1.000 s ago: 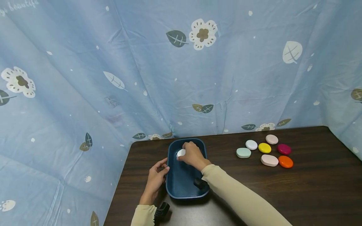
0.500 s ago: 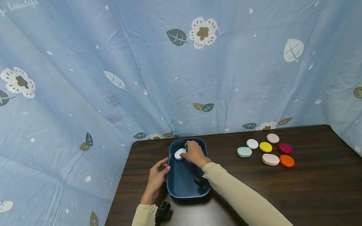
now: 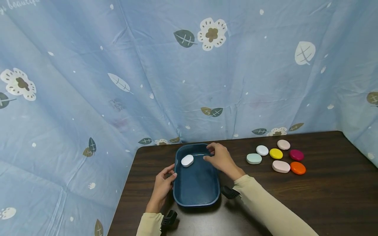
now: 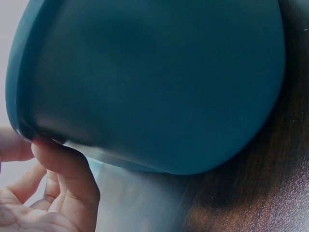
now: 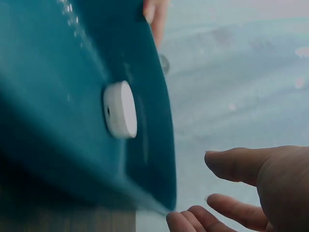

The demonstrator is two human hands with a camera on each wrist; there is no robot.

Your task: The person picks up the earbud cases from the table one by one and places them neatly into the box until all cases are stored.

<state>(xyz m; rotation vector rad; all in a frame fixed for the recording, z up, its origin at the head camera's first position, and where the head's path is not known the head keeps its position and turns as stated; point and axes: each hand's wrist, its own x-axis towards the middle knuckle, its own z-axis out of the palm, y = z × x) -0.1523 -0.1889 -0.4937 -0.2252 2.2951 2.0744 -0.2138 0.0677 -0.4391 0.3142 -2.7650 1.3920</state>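
A white oval bar, soap-like in shape [image 3: 187, 161], lies in the far left part of a deep blue rectangular tray [image 3: 196, 190]. In the right wrist view a small dark spot shows on the bar's [image 5: 120, 110] side. My left hand [image 3: 162, 185] holds the tray's left side, its thumb and fingertips at the rim. The left wrist view shows the thumb [image 4: 67, 164] against the tray's outer wall. Over the tray's far right rim is my right hand [image 3: 222, 159], empty, thumb and fingers apart, away from the bar.
On the dark wooden table [image 3: 251, 200], several similar rounded bars lie grouped at the right, among them a mint one [image 3: 254, 159], a yellow one [image 3: 276, 153] and an orange one [image 3: 298, 168]. A blue patterned curtain [image 3: 165, 82] hangs behind the table.
My right hand has let go of the white bar inside the tray and moved right to the tray's far right rim. The left hand has stayed at the left side.
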